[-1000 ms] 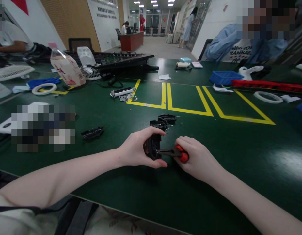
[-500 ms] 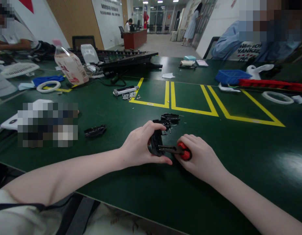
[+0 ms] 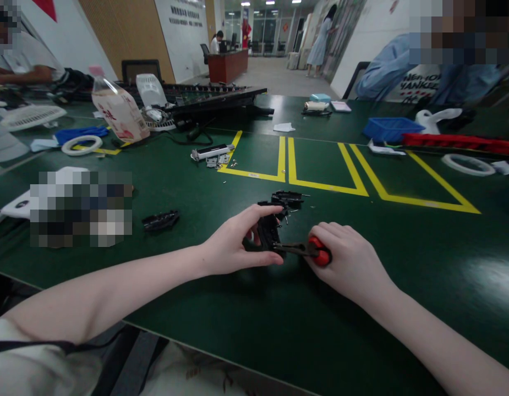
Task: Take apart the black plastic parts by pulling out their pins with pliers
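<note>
Thumb and fingers of my left hand (image 3: 241, 239) curve around a black plastic part (image 3: 269, 231), which is tilted above the table. My right hand (image 3: 347, 258) is wrapped round the red handles of a pair of pliers (image 3: 320, 253). The thin dark jaws reach left and meet the black part at its lower right side; whether they grip a piece of it I cannot tell. Just beyond my left fingertips lie more black parts (image 3: 289, 199) with thin metal pins sticking out. Another black part (image 3: 160, 220) rests alone to the left of my left hand.
Yellow tape outlines (image 3: 328, 187) mark the green table (image 3: 221, 341). Small metal pieces (image 3: 216, 160) lie by the left outline. A bottle (image 3: 118, 110) leans at the back left. At right stand a blue tray (image 3: 390, 130) and a red strip (image 3: 460, 143). Two people sit across the table.
My right hand and the pliers have shifted slightly right, and the black part has moved right with them. My left fingers have opened a little around it.
</note>
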`<state>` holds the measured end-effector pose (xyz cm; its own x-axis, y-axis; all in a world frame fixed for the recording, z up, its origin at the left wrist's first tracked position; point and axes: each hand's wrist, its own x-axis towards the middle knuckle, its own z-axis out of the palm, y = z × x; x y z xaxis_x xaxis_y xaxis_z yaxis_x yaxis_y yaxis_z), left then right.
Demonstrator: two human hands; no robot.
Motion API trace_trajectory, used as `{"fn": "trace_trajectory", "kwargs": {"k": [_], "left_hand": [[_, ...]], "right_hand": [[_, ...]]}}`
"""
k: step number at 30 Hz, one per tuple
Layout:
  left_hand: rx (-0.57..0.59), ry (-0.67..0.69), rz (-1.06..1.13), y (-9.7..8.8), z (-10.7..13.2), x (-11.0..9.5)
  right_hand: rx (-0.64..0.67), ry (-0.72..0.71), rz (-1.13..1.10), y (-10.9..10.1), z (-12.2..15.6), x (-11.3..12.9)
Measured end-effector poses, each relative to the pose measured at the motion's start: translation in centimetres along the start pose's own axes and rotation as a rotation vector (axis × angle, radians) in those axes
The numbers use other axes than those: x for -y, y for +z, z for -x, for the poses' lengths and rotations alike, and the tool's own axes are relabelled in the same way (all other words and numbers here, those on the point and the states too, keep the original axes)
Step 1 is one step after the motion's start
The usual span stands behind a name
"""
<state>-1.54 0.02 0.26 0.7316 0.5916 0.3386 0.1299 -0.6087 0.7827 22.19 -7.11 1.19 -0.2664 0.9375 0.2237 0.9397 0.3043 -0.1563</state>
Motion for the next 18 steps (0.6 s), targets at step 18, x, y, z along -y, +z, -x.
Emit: {"fn": "trace_trajectory", "kwargs": {"k": [18], "left_hand": [[0.086,-0.101,0.333,-0.6,-0.5,0.7]], "right_hand": [[0.014,0.018,0.014,-0.6,-0.1,-0.7]]}}
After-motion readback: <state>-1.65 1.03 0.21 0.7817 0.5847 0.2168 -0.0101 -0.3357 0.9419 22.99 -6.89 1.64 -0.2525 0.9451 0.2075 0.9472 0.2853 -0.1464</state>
